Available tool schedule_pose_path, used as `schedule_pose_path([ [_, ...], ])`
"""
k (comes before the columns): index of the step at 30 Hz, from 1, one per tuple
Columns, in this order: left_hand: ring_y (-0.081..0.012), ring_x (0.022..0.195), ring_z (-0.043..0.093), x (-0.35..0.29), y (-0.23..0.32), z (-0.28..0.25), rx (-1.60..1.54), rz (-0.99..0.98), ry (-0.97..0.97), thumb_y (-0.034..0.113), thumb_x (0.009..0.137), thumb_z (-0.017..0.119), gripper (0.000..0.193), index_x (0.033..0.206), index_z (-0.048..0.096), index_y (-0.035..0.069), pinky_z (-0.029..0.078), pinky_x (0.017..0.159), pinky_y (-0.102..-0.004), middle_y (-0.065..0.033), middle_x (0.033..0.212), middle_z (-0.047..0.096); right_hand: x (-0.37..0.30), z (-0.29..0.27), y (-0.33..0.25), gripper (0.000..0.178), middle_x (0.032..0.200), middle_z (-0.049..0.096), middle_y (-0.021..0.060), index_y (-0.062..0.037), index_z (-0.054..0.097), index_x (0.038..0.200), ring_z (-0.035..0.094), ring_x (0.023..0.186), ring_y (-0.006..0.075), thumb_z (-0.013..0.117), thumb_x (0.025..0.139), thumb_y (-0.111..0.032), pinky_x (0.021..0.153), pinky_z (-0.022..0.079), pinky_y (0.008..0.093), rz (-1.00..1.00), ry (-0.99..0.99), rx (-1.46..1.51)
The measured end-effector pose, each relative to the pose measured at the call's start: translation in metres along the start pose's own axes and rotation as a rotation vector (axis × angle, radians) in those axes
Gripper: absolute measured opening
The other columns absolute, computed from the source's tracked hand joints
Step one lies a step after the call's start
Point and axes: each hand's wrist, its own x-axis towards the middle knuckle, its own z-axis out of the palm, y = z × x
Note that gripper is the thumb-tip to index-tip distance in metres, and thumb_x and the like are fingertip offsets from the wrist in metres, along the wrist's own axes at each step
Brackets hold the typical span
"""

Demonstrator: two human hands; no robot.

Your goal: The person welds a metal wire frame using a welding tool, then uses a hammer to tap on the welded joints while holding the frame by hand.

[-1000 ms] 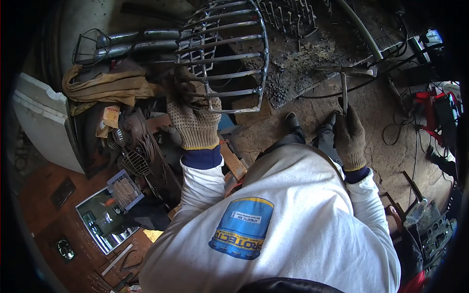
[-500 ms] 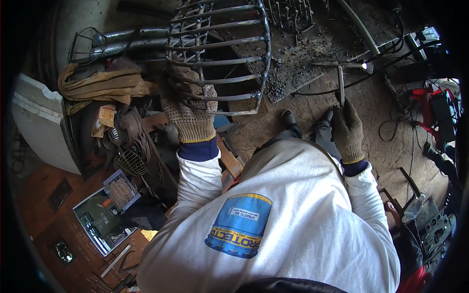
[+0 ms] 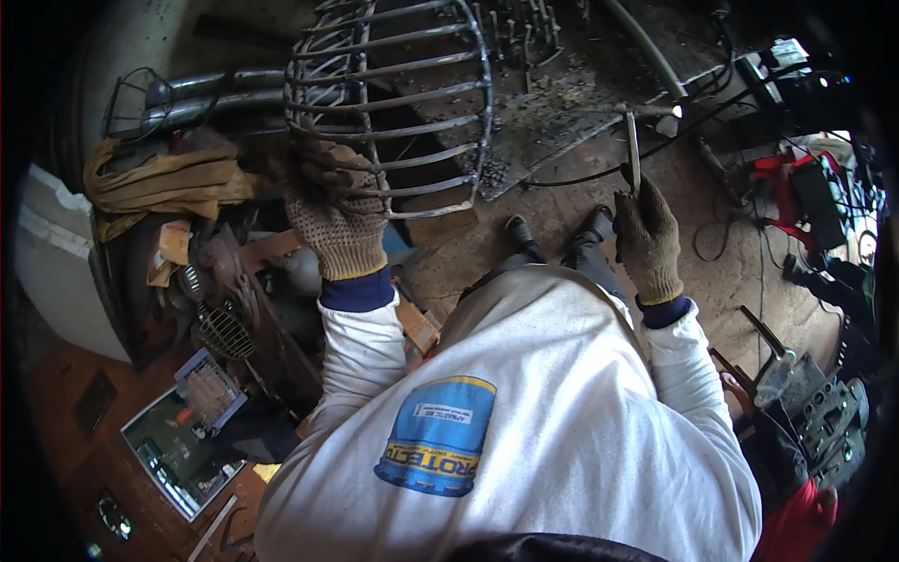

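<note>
My left hand (image 3: 335, 214), in a knitted work glove, grips the near left end of a metal cage (image 3: 488, 94) made of curved, welded rods. Some of its fingers are hidden behind the rods. In my gloved right hand (image 3: 652, 234) is a hammer (image 3: 634, 155), its thin handle pointing away from me and its narrow head crosswise at the top. The hammer is to the right of the cage and apart from it.
A dirty metal work surface (image 3: 552, 112) with debris lies beyond the cage. Brown cloth (image 3: 169, 178) and shiny pipes (image 3: 215, 103) are at the left. A black cable (image 3: 581, 182) crosses ahead; a red and black machine (image 3: 796, 197) stands at the right.
The cage, both hands and the hammer appear shifted left in view along with the whole scene. The hammer's head is slightly higher in the picture. Both grips are kept.
</note>
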Motion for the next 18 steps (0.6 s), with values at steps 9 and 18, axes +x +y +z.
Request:
schedule_pose_path([
  [9,-0.0174,0.087,0.067,0.001,-0.017,-0.028,0.090,0.058,0.084,0.041,0.098,0.057,0.039,0.116,0.068,0.008,0.055,0.082,-0.0318,-0.0080,0.107,0.071,0.077,-0.058,-0.076,0.030,0.081,0.065,0.0136,-0.0074,0.063,0.112,0.065,0.073,0.0209,0.061,0.092,-0.029,0.067,0.050,0.0335,-0.226,0.146,-0.208],
  [18,-0.0153,0.084,0.067,0.007,-0.052,-0.037,0.256,0.319,0.191,0.040,0.099,0.056,0.034,0.114,0.067,0.013,0.054,0.077,-0.0325,-0.0043,0.101,0.072,0.253,-0.095,-0.071,0.033,0.089,0.071,0.0043,-0.0121,0.064,0.125,0.061,0.069,0.0068,0.059,0.093,-0.015,0.057,0.048,0.0254,-0.446,-0.159,-0.495],
])
